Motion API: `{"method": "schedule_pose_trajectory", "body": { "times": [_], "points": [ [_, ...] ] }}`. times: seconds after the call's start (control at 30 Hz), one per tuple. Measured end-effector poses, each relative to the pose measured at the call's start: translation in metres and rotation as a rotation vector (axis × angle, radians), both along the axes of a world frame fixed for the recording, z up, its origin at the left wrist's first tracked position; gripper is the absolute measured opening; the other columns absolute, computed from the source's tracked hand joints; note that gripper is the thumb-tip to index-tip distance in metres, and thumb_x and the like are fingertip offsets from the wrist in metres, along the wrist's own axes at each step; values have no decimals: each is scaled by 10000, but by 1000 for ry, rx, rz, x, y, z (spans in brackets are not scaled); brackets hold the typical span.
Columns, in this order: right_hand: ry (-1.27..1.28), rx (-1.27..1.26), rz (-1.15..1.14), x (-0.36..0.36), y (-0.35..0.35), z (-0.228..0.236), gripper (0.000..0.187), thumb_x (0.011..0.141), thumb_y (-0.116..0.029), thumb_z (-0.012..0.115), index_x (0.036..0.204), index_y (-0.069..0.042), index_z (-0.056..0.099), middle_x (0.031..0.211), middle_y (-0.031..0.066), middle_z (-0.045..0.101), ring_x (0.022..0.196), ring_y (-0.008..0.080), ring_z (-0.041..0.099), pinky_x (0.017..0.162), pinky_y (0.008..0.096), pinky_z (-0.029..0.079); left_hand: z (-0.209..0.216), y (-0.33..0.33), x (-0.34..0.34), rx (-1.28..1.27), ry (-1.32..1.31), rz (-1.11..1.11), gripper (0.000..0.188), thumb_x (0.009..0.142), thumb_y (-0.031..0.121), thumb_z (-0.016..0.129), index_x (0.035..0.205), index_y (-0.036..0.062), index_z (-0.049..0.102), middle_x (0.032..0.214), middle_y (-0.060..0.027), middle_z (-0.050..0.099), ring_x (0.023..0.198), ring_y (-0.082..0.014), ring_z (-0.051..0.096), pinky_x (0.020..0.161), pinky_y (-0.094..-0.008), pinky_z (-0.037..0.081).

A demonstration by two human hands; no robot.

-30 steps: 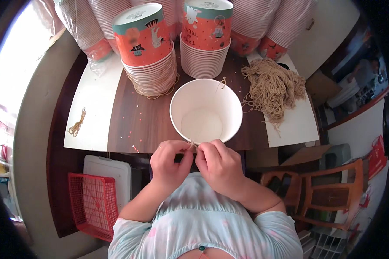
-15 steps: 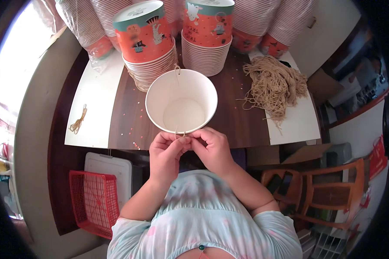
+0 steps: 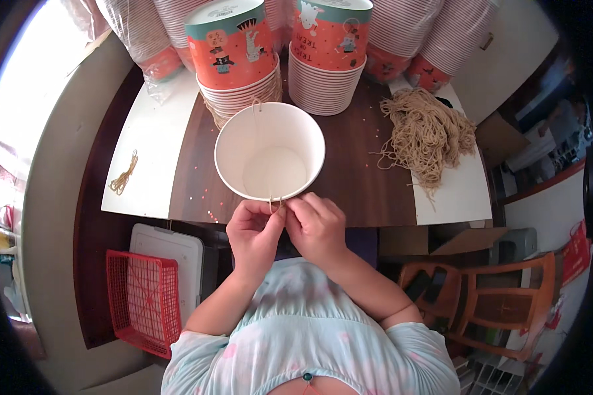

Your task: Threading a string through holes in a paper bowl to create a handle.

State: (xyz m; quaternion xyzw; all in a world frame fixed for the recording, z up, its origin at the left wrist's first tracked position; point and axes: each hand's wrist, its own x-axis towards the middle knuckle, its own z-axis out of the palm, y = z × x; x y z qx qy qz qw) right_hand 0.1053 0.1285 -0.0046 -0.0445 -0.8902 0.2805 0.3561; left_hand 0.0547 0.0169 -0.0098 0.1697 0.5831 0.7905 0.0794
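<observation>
A white paper bucket (image 3: 270,148) stands at the table's near edge, its open mouth facing up. Thin tan string (image 3: 275,199) loops over its near rim, and another bit of string (image 3: 257,103) shows at a hole in the far rim. My left hand (image 3: 254,236) is closed, thumb and index finger pinching the string just below the near rim. Beside it, fingertips nearly touching, my right hand (image 3: 318,230) is closed at the same string against the bucket's outside. The fingers hide the string's ends and any knot.
Two stacks of upside-down orange-and-green buckets (image 3: 230,52) stand behind, with plastic-wrapped stacks (image 3: 402,29) farther back. A heap of tan string (image 3: 425,135) lies right; a small string bundle (image 3: 124,174) lies left. Below are a red basket (image 3: 145,296) and a wooden chair (image 3: 507,303).
Both hands keep their pinch at the near rim, fingers slightly shifted. The bucket sits a little farther left relative to the stacks behind; the whole view has shifted slightly.
</observation>
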Motion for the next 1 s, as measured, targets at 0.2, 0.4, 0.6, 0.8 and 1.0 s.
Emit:
{"method": "schedule_pose_trajectory", "body": {
  "times": [0.2, 0.4, 0.6, 0.8, 1.0],
  "points": [
    [-155, -930, 335, -1, 0, 0, 171, 877, -71, 578, 1008, -5, 666, 924, 87, 666, 805, 154, 649, 744, 286, 516, 9, -8, -5, 248, -359, -123, 98, 832, -39, 620, 833, -2, 530, 820, -77, 624, 718, -131, 624, 673, -256, 546],
    [-128, -1667, 507, 2, -10, -14, 222, 908, -99, 524, 1059, 4, 650, 1003, 81, 663, 875, 137, 618, 828, 288, 486, 13, -9, -6, 270, -452, -136, 102, 835, -36, 619, 835, -8, 522, 797, -110, 632, 679, -165, 641, 647, -273, 548],
    [-106, -1899, 433, -2, -15, -17, 162, 900, -164, 574, 992, -70, 669, 932, 4, 666, 843, 84, 584, 763, 250, 427, 6, -8, -4, 90, -237, -60, 121, 826, -20, 654, 819, -7, 534, 789, -82, 640, 674, -106, 617, 617, -217, 517],
    [-134, -1959, 472, -1, -9, -14, 195, 908, -157, 524, 1032, -58, 637, 1034, 38, 646, 964, 132, 573, 880, 309, 422, 11, -5, -7, -137, -19, -14, 73, 834, -11, 640, 838, -23, 568, 783, -44, 638, 702, -69, 605, 617, -202, 498],
    [-123, -1991, 496, 1, -4, -16, 166, 893, -168, 553, 978, -67, 654, 918, 24, 663, 843, 118, 593, 801, 284, 432, -3, -5, -4, -269, 252, 45, 121, 785, -51, 655, 899, -34, 618, 816, -78, 651, 722, -104, 643, 640, -220, 517]
  ]
}}
